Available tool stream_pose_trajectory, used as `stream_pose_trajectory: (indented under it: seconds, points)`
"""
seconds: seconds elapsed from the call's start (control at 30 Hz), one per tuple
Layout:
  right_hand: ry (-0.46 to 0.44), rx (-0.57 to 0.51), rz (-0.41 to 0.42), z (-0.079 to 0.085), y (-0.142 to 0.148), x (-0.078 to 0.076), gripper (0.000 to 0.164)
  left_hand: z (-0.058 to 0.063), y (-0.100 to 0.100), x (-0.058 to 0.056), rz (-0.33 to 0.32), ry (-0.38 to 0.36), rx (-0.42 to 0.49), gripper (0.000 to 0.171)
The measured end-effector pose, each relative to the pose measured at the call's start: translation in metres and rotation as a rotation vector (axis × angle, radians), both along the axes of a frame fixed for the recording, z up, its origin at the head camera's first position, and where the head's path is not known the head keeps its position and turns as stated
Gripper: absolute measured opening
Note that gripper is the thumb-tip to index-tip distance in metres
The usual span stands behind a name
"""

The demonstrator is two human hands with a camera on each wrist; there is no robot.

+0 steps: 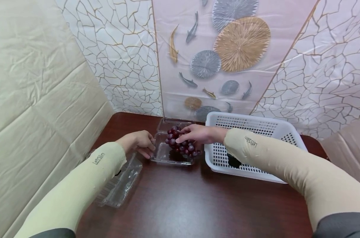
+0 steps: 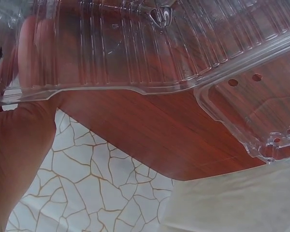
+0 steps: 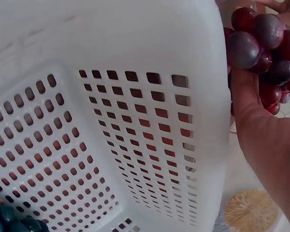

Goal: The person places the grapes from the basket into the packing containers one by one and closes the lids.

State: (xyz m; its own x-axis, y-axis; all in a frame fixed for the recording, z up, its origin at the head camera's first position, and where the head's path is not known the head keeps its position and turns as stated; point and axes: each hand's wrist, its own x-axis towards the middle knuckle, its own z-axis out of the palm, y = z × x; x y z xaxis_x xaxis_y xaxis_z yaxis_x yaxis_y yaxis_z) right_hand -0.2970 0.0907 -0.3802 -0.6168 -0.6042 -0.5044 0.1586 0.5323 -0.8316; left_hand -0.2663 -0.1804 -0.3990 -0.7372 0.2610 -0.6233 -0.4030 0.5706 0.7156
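My right hand (image 1: 195,133) holds a bunch of red grapes (image 1: 184,147) over an open clear plastic clamshell box (image 1: 161,154). In the right wrist view the grapes (image 3: 268,48) bulge round the fingers, which are partly hidden behind them. On the box's left side, my left hand (image 1: 140,142) grips the rim, thumb near the front corner. The box's lid (image 1: 165,125) is folded back towards the wall. Ridged clear plastic (image 2: 116,48) fills the upper left wrist view, and some fingers of the left hand show blurred through it.
More clear plastic boxes (image 1: 123,185) lie under the left forearm. At the right stands a white perforated basket (image 1: 209,162), with dark grapes (image 3: 12,223) inside; the right forearm crosses above it. A patterned wall covering (image 1: 132,59) rises behind the brown table (image 1: 180,201).
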Motion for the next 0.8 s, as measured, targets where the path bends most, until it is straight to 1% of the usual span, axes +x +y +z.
stream_pose_trajectory:
  seconds: [0.17,0.23,0.37,0.5,0.53,0.7,0.8]
  points:
    - [0.014,0.041,0.047,0.005,0.000,0.003,0.077,0.000,0.001,0.000,-0.001,-0.011,0.000,0.016]
    - [0.013,0.062,0.064,0.007,-0.001,0.002,0.078,0.000,0.001,0.001,-0.003,-0.013,0.000,0.017]
    - [0.015,0.074,0.094,0.009,-0.005,0.001,0.075,-0.002,-0.002,0.001,0.003,-0.006,0.008,0.018]
    - [0.042,0.088,0.127,0.008,-0.011,-0.002,0.073,-0.001,-0.003,0.002,0.005,0.003,0.012,0.020]
    - [0.053,0.098,0.139,0.007,-0.012,-0.003,0.073,-0.001,-0.003,0.003,0.005,0.002,0.013,0.020]
    - [0.196,0.192,0.216,0.006,-0.017,-0.006,0.073,-0.001,-0.002,0.004,0.005,0.006,0.014,0.013]
    - [0.252,0.226,0.236,0.005,-0.022,-0.005,0.071,0.000,0.000,0.004,-0.002,0.010,0.013,0.010]
